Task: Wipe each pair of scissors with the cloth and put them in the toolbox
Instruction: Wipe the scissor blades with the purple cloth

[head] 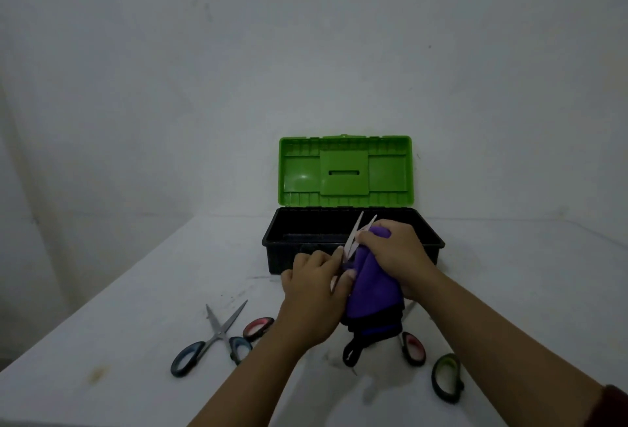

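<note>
My left hand (314,294) grips a pair of scissors (353,238) by the handle end, its two pale blades spread and pointing up over the toolbox's front edge. My right hand (396,253) presses a purple cloth (370,294) against one blade; the cloth hangs down with a black loop at its bottom. The toolbox (289,243) is black with a green lid (345,171) standing open behind it. Blue-handled scissors (214,338) lie open on the table at the left. Red-handled scissors (258,328) lie partly hidden under my arms, with the other red handle (414,348) at the right.
A green-and-black scissor handle (447,377) lies on the white table (102,341) beside my right forearm. A pale wall rises right behind the toolbox. The table's left edge slants away on the left.
</note>
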